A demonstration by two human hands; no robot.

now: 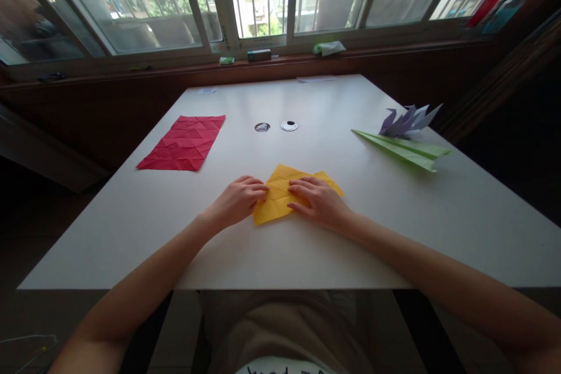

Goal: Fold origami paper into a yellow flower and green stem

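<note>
Both hands, left hand (239, 201) and right hand (318, 201), press open-fingered on the creased yellow paper sheet (280, 190) at 6 o'clock; flat, even pressure would keep its fold crisp.

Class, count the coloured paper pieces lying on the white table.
4: yellow paper under both hands, red sheet far left, green folded plane right, purple folded figure just behind it.

Creased yellow paper (280, 196), partly folded, flat on near table edge
</note>
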